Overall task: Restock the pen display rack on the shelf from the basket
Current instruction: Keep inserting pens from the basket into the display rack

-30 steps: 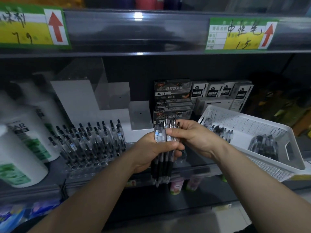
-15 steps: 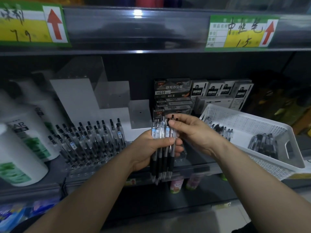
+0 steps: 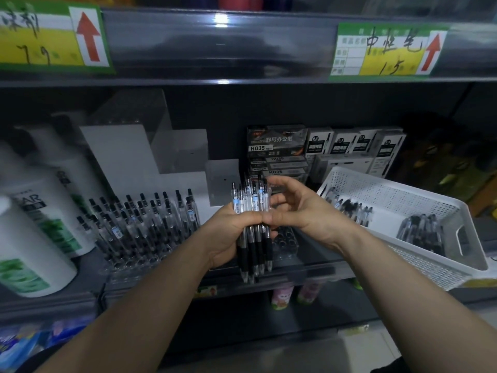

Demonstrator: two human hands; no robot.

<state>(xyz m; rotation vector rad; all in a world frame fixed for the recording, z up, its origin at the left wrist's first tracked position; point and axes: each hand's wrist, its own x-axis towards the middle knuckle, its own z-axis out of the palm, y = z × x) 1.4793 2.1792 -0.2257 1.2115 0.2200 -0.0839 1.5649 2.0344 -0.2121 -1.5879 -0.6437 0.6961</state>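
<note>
Several pens (image 3: 251, 211) are clamped upright in the left hand (image 3: 228, 235), between rack (image 3: 139, 232) and basket (image 3: 398, 185). The right hand (image 3: 304, 208) is curled about their tops; whether one is pinched cannot be told. If one is drawn out, neighbours could be dragged loose and dropped.

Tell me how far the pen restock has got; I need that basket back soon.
Done: most of the pen display rack stands filled with pens. In hand: the left hand grips a bundle of pens, the right hand at their tops. Left: empty sockets at the rack's right end, and loose pens lying in the basket.
</note>
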